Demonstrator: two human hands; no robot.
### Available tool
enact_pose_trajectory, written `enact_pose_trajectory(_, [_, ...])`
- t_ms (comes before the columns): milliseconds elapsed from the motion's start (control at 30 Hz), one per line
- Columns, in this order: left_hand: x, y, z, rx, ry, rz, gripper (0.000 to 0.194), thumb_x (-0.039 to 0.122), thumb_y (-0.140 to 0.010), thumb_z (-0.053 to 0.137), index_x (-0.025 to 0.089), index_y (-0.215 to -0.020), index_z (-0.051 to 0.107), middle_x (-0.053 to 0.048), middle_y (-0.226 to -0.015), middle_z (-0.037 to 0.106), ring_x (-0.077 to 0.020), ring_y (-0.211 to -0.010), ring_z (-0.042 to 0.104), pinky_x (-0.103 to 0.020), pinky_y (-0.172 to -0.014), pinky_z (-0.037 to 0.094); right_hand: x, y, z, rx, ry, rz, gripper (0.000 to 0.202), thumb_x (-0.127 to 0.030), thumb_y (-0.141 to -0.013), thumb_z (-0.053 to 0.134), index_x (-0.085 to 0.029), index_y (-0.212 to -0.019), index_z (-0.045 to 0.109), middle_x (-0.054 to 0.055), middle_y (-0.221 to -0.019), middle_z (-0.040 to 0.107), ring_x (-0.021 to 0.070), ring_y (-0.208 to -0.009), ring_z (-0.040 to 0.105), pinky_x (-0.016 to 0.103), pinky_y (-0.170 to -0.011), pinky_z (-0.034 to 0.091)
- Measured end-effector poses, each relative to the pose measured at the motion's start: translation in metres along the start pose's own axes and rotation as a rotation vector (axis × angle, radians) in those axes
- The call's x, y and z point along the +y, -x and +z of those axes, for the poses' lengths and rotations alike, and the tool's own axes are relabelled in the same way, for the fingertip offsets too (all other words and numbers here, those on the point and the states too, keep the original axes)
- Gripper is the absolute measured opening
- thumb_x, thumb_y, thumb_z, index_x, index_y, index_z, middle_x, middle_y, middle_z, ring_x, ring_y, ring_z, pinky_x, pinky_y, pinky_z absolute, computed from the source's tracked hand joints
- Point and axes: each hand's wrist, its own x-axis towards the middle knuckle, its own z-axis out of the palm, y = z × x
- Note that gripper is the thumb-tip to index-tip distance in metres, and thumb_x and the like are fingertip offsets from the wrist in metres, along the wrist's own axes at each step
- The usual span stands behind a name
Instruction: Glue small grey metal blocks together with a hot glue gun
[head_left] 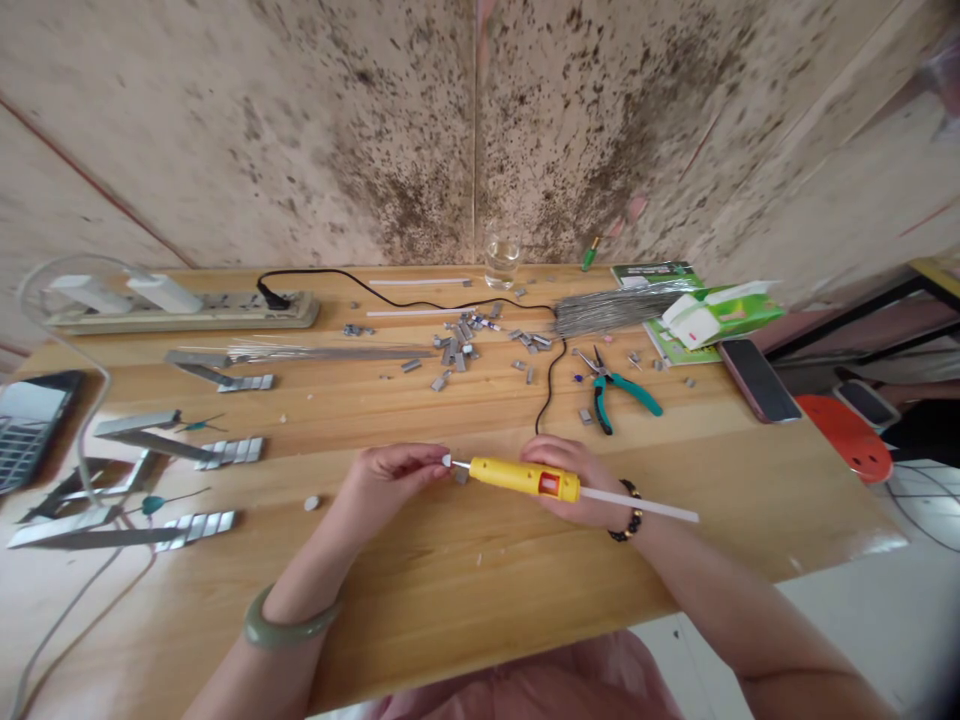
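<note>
In my right hand (577, 475) is a yellow hot glue gun (517, 474), lying nearly level with its nozzle to the left. A whitish glue stick (641, 502) sticks out of its back end. My left hand (397, 470) pinches a small pale piece (447, 461) between thumb and fingertips, right at the nozzle tip; whether they touch I cannot tell. Just under the nozzle a small grey block (461, 478) lies on the wooden table (465, 620). A round pale disc (312, 503) rests left of my left wrist.
Small grey metal pieces (454, 350) are scattered mid-table. Teal-handled pliers (611, 388), a phone (759, 380) and a wire bundle (615, 308) lie to the right. A glass of water (502, 262) stands by the wall. Bent metal strips (142, 440) and a power strip (225, 312) are left.
</note>
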Motion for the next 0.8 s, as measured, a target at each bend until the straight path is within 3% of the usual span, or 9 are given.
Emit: enact_pose_trajectory(800, [0.0063,-0.0006,0.0002,-0.04,-0.096,0.128,0.012,0.029,-0.072,0.072,0.019,-0.079,0.072,-0.002,-0.074,0.073,-0.0153,-0.069,0.067,-0.024,-0.067,0.054,0.0017,0.0008,0.0014,0.008,-0.019,-0.005,0.017,-0.02,-0.077,0.06,-0.02,-0.094,0.058,0.008,-0.092,0.066,0.0197,-0.082,0.064,0.032,-0.07,0.053])
